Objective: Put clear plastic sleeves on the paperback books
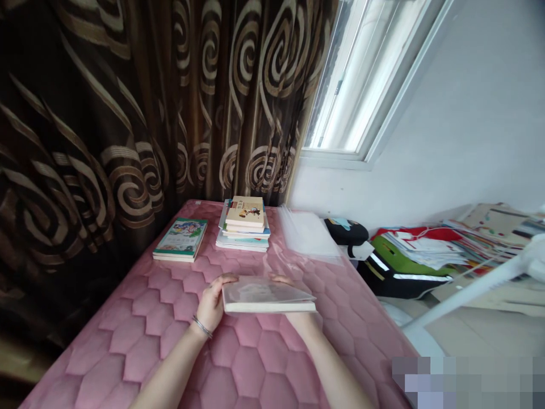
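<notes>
Between my two hands is a pale book [268, 295] with a clear plastic cover over it, held just above the pink quilted mattress [162, 352]. My left hand [215, 298] grips its left edge, fingers curled over the far corner, a bracelet on the wrist. At the right side my right hand [298, 318] holds the book from beneath, its fingertips showing at the far edge; the rest of that hand is hidden. Past the book stands a stack of books [244, 221], and a green-covered book [181, 240] lies on another to the left.
Clear plastic sheets [306, 233] lie on the mattress at the far right. Dark patterned curtains [204, 102] hang along the far and left sides. Beyond the right edge are a black case [347, 230], a green and black bag [395, 261], piled papers [477, 233] and a white pole [468, 289].
</notes>
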The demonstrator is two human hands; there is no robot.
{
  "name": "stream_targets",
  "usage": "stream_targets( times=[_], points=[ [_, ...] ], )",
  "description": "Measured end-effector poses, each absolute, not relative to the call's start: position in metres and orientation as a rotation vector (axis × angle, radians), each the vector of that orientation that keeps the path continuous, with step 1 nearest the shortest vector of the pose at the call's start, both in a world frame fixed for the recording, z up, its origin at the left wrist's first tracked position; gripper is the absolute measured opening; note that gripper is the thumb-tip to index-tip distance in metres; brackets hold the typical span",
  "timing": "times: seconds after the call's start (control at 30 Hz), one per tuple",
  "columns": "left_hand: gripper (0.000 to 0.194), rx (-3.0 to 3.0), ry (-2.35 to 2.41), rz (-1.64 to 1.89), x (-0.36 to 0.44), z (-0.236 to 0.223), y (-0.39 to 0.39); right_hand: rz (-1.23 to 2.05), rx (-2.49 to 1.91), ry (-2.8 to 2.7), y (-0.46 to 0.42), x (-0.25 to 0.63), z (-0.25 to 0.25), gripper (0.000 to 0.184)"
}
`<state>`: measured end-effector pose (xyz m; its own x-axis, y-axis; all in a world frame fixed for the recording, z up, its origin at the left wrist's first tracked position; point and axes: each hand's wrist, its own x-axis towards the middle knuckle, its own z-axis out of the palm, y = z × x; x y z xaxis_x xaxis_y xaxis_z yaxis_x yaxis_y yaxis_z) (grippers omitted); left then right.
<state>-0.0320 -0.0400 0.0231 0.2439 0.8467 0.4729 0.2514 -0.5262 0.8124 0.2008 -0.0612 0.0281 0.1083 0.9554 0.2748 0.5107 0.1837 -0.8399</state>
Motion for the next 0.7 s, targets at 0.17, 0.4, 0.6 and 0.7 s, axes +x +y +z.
stream_targets(
  times=[0.17,0.4,0.6,0.7],
  points=[
    [0.029,1.916,1.028,1.284,-0.031,0.020,-0.040,0.541,-1.393,-1.566,-0.065,0.205,0.028,0.022],
    [0.027,1.784,1.198,1.312,-0.028,0.008,-0.032,0.429,-1.440,-1.651,-0.069,0.205,0.018,0.027],
    [0.031,1.777,1.142,1.236,-0.027,-0.004,-0.022,0.604,-1.350,-1.651,-0.059,0.206,-0.001,0.026],
    [0.033,1.745,1.119,1.246,-0.028,-0.005,-0.022,0.615,-1.377,-1.693,-0.060,0.205,-0.006,0.024]
  ],
)
